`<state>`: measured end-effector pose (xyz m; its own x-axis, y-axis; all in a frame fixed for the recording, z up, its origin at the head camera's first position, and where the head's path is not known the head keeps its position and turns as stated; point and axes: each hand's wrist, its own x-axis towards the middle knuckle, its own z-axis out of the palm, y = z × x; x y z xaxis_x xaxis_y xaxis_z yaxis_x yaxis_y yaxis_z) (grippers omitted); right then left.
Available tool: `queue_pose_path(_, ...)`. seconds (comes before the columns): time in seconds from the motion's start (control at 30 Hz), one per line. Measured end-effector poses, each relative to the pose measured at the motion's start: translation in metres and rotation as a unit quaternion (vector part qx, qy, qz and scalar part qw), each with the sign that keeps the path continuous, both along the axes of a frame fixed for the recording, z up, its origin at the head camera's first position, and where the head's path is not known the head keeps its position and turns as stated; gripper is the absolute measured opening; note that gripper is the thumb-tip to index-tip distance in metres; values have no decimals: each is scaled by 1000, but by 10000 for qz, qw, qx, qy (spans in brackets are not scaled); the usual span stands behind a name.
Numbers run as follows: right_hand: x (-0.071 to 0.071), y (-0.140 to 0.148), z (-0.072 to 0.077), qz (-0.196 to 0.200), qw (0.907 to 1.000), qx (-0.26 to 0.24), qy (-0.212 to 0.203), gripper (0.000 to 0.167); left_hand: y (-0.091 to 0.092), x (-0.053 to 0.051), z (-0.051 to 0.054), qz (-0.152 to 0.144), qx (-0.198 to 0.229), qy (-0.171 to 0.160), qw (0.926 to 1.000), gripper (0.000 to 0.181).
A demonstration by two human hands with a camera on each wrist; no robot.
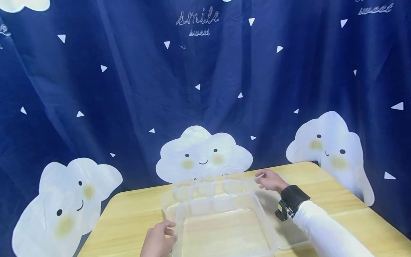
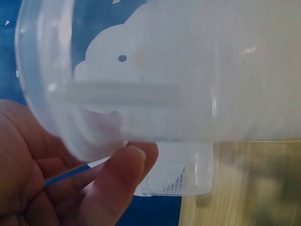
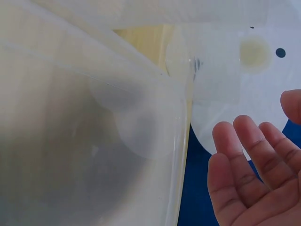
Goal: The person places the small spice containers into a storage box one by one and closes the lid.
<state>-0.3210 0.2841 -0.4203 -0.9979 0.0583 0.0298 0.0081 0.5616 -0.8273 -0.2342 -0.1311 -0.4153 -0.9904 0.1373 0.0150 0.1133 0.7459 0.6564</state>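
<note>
A large clear plastic container [image 1: 268, 228] stands on the table in the head view, its mouth upward. At its left wall is my left hand [image 1: 158, 239], curled, with finger and thumb at the edge. The left wrist view shows this hand [image 2: 94, 188] gripping the rounded plastic rim [image 2: 80, 146], one finger seen through it. My right hand [image 1: 271, 180] is beyond the container's far right corner, above a flat translucent piece like a lid [image 1: 289, 232]. In the right wrist view the right hand's fingers [image 3: 254, 141] are loosely bent and hold nothing.
Several small clear bins [image 1: 202, 194] sit in a row behind the large container. The wooden table [image 1: 122, 221] extends to both sides. A dark blue curtain [image 1: 135, 89] with clouds hangs directly behind it.
</note>
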Motion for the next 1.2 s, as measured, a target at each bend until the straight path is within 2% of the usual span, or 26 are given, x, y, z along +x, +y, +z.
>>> queue_pose_path(0.23, -15, -3, 3, 77, 9995, 214, -215, 32, -1, 0, 1, -16, -13, 15, 10000, 32)
queue_pose_path(0.43, -29, -4, 11, 208, 9990, 329, -232, 30, -3, -2, 4, -88, -6, 87, 9999, 33)
queue_pose_path(0.6, -35, -3, 11, 217, 9981, 519, -251, 30, -4, -1, 3, -217, 62, 93, 9997, 32)
queue_pose_path(0.77, -42, -4, 10, 248, 9969, 738, -111, 31, -4, -1, 1, -182, 73, -14, 9998, 32)
queue_pose_path(0.97, -54, -4, 11, 204, 9949, 982, 33, 23, -3, -3, 0, -203, 47, -57, 9998, 31)
queue_pose_path(1.2, -65, -5, 7, 145, 9918, 1267, 3, 22, -4, -3, -1, -307, 366, -145, 9988, 32)
